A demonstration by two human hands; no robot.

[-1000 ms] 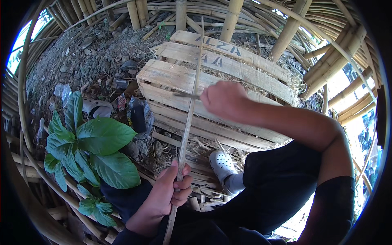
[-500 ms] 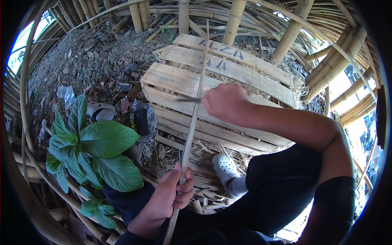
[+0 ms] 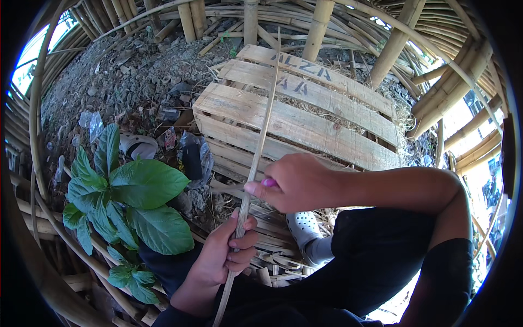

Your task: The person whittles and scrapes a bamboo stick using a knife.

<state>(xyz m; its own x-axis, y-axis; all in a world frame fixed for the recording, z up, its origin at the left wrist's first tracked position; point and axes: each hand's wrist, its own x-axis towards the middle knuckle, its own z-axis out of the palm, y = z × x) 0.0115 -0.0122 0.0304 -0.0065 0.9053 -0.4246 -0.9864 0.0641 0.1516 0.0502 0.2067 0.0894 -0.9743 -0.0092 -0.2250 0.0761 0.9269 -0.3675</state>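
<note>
Fingers wrapped snugly round it, thumb laid up along its face: the left hand (image 3: 220, 252) has a firm hold on a long thin strip (image 3: 265, 120), bamboo or wood by the look of it. And what a slant on that strip, rising from the lower edge, past the dark clothing, its narrow tip reaching up in front of the far side of the slatted crate (image 3: 239, 102)! Over to the right hand (image 3: 308, 182), closed tight around a small knife, a bit of purple handle (image 3: 269, 183) peeping out between the fingers. Its blade pokes out to the left of the strip, smeared by blur, so whether the edge is biting or merely resting there, I cannot tell. The right thumb sits right at the strip, just above the left fist. Looks to me like the scraping or shaving step, at the near end of a stroke, with hardly any room left between the two hands. Another pass, I'd judge, calls for the blade up toward the tip, the left grip steady, those lower fingers clear of the edge. Big leafy plant (image 3: 162, 229) off to the left, pale clog (image 3: 303, 226) planted beneath the right forearm!
</note>
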